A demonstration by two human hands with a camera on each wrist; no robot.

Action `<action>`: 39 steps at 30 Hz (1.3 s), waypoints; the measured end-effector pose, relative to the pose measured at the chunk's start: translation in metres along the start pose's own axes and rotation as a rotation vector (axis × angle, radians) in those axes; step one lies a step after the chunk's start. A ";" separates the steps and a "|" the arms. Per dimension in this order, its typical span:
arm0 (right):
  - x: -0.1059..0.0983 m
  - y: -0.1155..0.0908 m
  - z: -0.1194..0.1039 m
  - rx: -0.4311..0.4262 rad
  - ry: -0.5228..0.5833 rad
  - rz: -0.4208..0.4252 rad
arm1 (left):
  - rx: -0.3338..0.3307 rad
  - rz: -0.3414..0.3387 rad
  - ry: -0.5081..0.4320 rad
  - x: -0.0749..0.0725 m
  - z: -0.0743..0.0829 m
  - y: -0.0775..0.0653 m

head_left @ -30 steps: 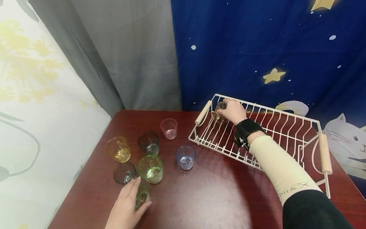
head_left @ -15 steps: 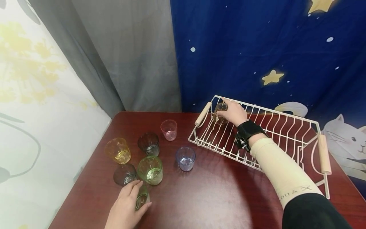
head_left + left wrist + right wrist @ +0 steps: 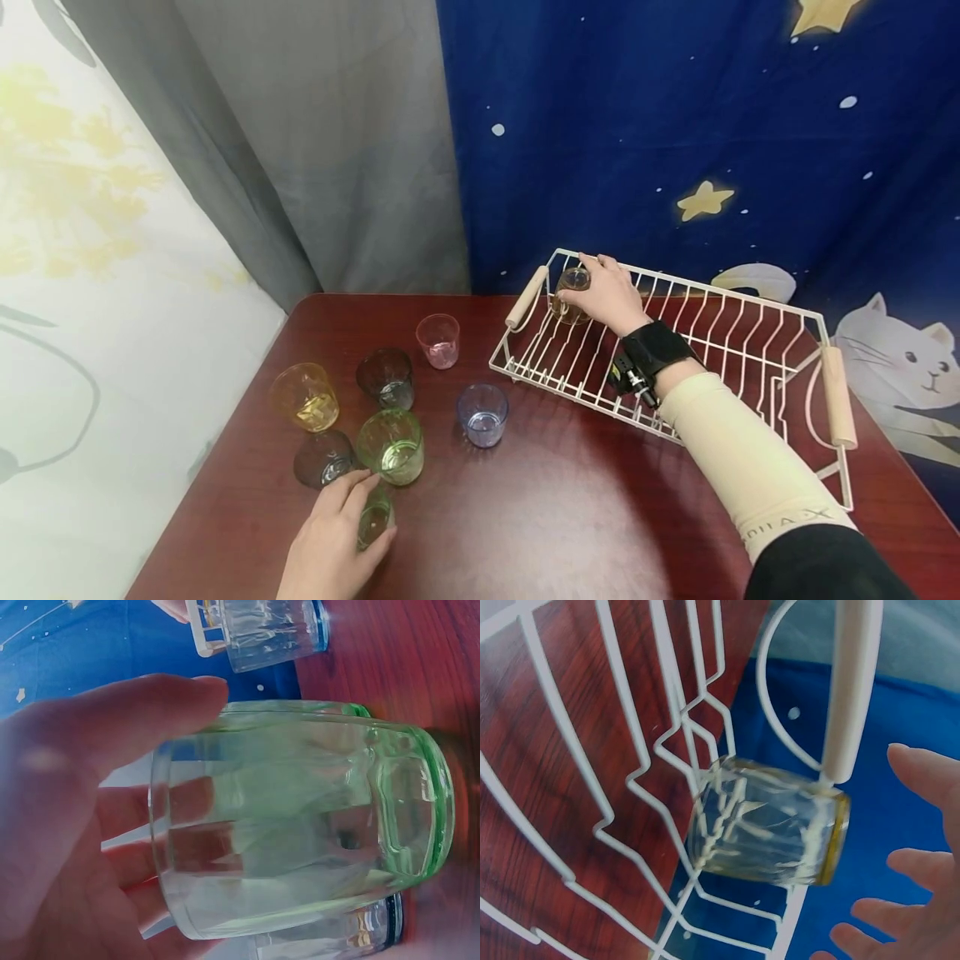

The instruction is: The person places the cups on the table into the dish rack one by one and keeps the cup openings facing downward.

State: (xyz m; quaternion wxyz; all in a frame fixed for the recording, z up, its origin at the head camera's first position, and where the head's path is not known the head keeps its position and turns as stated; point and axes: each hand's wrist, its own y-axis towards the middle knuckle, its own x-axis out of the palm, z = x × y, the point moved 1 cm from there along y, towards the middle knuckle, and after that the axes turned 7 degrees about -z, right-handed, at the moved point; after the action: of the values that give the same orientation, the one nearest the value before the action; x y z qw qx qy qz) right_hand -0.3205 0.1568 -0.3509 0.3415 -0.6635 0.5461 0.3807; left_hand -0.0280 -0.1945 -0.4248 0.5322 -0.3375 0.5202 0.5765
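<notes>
In the head view my left hand (image 3: 330, 537) is curled round a green glass (image 3: 377, 521) at the near left of the table. The left wrist view shows the thumb by the rim of that green glass (image 3: 300, 817), and several fingers at its far side. My right hand (image 3: 611, 296) is over the left end of a white wire dish rack (image 3: 592, 392). An amber glass (image 3: 570, 310) is upside down in the rack. In the right wrist view the fingers (image 3: 922, 870) are spread, apart from the amber glass (image 3: 769, 825).
Around the left hand stand a larger green glass (image 3: 392, 450), two dark glasses, one of them a grey glass (image 3: 386, 379), and a yellow glass (image 3: 305, 396). A pink glass (image 3: 438, 340) and a blue glass (image 3: 483, 414) are nearer the rack. Curtains (image 3: 360, 150) hang behind the table.
The head view has shifted slightly. My right hand's fingers are a little more spread beside the amber glass, which stays in the rack. My left hand keeps its place at the green glass.
</notes>
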 end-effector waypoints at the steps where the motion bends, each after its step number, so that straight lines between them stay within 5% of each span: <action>1: -0.001 -0.001 -0.001 -0.003 0.010 0.003 | 0.004 0.013 -0.001 0.000 0.001 0.000; 6: -0.002 -0.008 -0.011 -0.036 0.048 0.026 | 0.015 0.052 -0.006 -0.004 0.004 0.001; 12: -0.001 -0.023 -0.027 -0.067 0.080 0.027 | 0.028 0.019 -0.061 -0.010 0.009 0.002; 21: 0.004 -0.055 -0.049 -0.150 0.158 0.080 | 0.126 0.049 -0.133 -0.014 0.019 0.011; 27: 0.006 -0.081 -0.061 -0.196 0.192 0.079 | 0.177 0.106 -0.258 -0.017 0.026 0.024; 39: 0.033 -0.125 -0.070 -0.299 0.333 0.095 | 0.149 0.163 -0.539 -0.008 0.045 0.058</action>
State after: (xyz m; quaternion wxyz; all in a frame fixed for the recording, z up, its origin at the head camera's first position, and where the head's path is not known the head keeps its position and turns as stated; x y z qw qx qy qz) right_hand -0.1844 0.1014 -0.3418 0.1261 -0.7341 0.5629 0.3582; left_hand -0.0747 -0.1477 -0.3934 0.6267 -0.0892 0.4264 0.6462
